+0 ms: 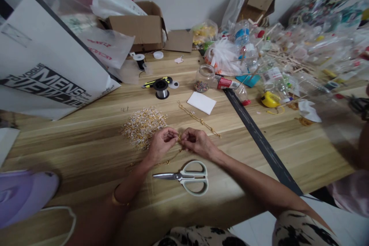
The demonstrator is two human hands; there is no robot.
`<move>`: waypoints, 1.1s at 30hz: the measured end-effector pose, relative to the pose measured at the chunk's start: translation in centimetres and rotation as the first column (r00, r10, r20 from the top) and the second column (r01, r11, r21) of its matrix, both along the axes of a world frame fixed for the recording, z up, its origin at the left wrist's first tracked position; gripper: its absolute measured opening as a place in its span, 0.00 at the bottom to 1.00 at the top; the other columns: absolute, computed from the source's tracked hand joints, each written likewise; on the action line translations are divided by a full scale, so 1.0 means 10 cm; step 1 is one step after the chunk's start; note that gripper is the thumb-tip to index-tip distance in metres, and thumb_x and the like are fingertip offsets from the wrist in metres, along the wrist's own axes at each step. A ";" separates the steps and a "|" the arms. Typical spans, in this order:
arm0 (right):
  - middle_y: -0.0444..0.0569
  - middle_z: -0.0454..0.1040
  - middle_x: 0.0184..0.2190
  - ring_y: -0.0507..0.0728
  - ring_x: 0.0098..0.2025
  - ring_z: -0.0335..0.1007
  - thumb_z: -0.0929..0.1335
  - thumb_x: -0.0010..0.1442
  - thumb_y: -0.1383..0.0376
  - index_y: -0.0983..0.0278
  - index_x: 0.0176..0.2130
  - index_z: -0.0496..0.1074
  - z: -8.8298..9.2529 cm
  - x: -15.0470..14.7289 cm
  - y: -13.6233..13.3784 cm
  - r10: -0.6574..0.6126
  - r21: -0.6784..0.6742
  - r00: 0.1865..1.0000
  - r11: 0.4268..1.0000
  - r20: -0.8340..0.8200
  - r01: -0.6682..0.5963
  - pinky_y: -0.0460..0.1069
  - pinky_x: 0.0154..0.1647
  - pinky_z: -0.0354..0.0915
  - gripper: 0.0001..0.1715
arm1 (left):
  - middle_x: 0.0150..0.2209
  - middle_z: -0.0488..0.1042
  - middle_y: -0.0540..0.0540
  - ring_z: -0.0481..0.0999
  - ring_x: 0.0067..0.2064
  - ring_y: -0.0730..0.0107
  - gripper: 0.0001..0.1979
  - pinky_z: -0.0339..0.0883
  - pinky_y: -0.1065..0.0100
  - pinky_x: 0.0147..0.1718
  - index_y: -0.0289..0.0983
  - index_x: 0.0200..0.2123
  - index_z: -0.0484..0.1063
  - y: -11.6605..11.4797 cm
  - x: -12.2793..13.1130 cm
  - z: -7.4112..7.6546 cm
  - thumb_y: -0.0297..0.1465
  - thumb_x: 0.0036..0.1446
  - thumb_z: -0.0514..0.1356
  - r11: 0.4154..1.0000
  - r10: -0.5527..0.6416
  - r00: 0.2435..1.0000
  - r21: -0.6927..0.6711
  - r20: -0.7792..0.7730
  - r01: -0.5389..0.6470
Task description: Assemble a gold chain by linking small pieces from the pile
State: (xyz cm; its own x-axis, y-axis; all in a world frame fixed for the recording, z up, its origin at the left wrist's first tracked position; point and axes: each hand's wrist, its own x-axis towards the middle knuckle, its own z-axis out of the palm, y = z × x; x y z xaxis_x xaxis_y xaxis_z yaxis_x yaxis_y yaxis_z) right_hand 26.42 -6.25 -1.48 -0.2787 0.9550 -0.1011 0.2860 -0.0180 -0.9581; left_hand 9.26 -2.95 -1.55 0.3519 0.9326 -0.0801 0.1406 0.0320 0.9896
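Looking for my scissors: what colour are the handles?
Pale grey-white handles on the scissors, clearest in the head view.

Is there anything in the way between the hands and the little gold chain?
No, nothing visible. The left hand and right hand both pinch the chain between their fingertips. The scissors lie nearer the person, and the pile of gold bits sits beyond the left hand, so neither is in between.
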 end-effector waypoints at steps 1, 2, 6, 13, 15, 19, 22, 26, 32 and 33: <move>0.43 0.69 0.21 0.48 0.22 0.64 0.66 0.55 0.66 0.67 0.33 0.67 0.00 0.00 0.00 -0.012 0.035 0.999 0.999 0.037 0.011 0.41 0.22 0.58 0.06 | 0.27 0.73 0.48 0.74 0.30 0.72 0.07 0.69 0.71 0.32 0.34 0.30 0.70 0.00 0.00 0.00 0.27 0.44 0.63 1.000 -0.002 1.000 0.000 0.003 0.002; 0.43 0.68 0.21 0.48 0.22 0.63 0.66 0.54 0.66 0.67 0.32 0.68 0.01 -0.01 0.01 -0.023 0.077 0.996 0.997 0.082 0.017 0.41 0.22 0.57 0.05 | 0.27 0.74 0.48 0.74 0.30 0.72 0.07 0.69 0.70 0.32 0.34 0.30 0.70 0.00 0.00 -0.01 0.27 0.44 0.63 1.000 -0.004 1.000 0.001 0.005 0.004; 0.42 0.67 0.22 0.48 0.23 0.59 0.65 0.56 0.65 0.67 0.31 0.69 0.05 -0.01 0.00 -0.029 0.205 0.980 0.979 0.195 -0.012 0.42 0.24 0.55 0.06 | 0.28 0.74 0.47 0.74 0.31 0.71 0.07 0.69 0.69 0.34 0.34 0.30 0.70 0.00 -0.01 -0.02 0.27 0.44 0.63 1.000 -0.010 1.000 0.008 0.011 0.010; 0.42 0.65 0.21 0.47 0.22 0.56 0.63 0.57 0.67 0.67 0.30 0.69 0.08 -0.02 -0.03 -0.029 0.263 0.975 0.964 0.219 -0.030 0.42 0.24 0.53 0.07 | 0.29 0.73 0.47 0.74 0.31 0.71 0.07 0.69 0.69 0.34 0.33 0.30 0.70 0.00 -0.01 -0.03 0.26 0.45 0.62 1.000 -0.012 1.000 0.009 -0.003 0.012; 0.41 0.65 0.20 0.47 0.21 0.56 0.63 0.56 0.68 0.67 0.30 0.68 0.07 -0.02 -0.05 -0.039 0.263 0.978 0.965 0.203 -0.016 0.42 0.23 0.53 0.06 | 0.29 0.73 0.47 0.74 0.31 0.71 0.06 0.69 0.69 0.34 0.33 0.30 0.70 0.00 -0.01 -0.03 0.27 0.45 0.62 1.000 -0.011 1.000 0.013 -0.007 0.011; 0.41 0.65 0.20 0.47 0.21 0.57 0.63 0.55 0.69 0.67 0.30 0.67 0.05 -0.03 -0.09 -0.062 0.259 0.987 0.966 0.146 0.022 0.41 0.23 0.54 0.04 | 0.29 0.74 0.47 0.74 0.31 0.71 0.07 0.69 0.69 0.34 0.34 0.31 0.70 0.01 -0.01 -0.04 0.27 0.45 0.63 1.000 0.004 1.000 0.019 -0.006 -0.004; 0.41 0.65 0.21 0.47 0.22 0.57 0.63 0.55 0.69 0.66 0.30 0.66 0.01 -0.05 -0.11 -0.068 0.279 0.993 0.960 0.099 0.038 0.42 0.24 0.55 0.03 | 0.29 0.74 0.47 0.74 0.31 0.72 0.07 0.69 0.69 0.34 0.34 0.31 0.70 0.01 0.00 -0.04 0.27 0.45 0.62 1.000 0.015 1.000 0.019 -0.010 -0.015; 0.42 0.65 0.21 0.47 0.22 0.58 0.63 0.54 0.69 0.66 0.29 0.65 -0.03 -0.06 -0.12 -0.084 0.305 0.994 0.950 0.065 0.061 0.42 0.24 0.56 0.03 | 0.29 0.74 0.47 0.74 0.31 0.71 0.06 0.70 0.69 0.34 0.34 0.31 0.71 0.01 0.00 -0.04 0.27 0.45 0.62 1.000 0.013 1.000 0.026 -0.020 -0.012; 0.42 0.66 0.21 0.47 0.22 0.58 0.63 0.54 0.69 0.66 0.28 0.65 -0.04 -0.07 -0.13 -0.111 0.319 0.990 0.945 0.084 0.079 0.42 0.23 0.57 0.03 | 0.29 0.74 0.47 0.74 0.32 0.71 0.07 0.69 0.68 0.35 0.34 0.31 0.71 0.01 -0.01 -0.06 0.27 0.45 0.63 0.999 0.015 1.000 0.034 -0.012 -0.014; 0.42 0.65 0.21 0.47 0.22 0.58 0.63 0.53 0.69 0.66 0.28 0.65 -0.04 -0.07 -0.13 -0.114 0.320 0.990 0.944 0.085 0.081 0.42 0.23 0.57 0.03 | 0.29 0.74 0.47 0.74 0.32 0.71 0.07 0.69 0.68 0.35 0.34 0.31 0.71 0.01 -0.01 -0.06 0.28 0.45 0.63 0.999 0.016 1.000 0.034 -0.013 -0.015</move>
State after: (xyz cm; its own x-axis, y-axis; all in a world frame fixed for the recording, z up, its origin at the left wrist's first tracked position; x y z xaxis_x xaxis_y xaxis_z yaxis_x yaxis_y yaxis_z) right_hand 25.73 -7.59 -1.91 -0.1867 0.9645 0.1869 0.3932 0.2477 -0.8855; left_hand 9.18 -2.87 -2.18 0.3364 0.9402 -0.0529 0.1534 0.0007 0.9882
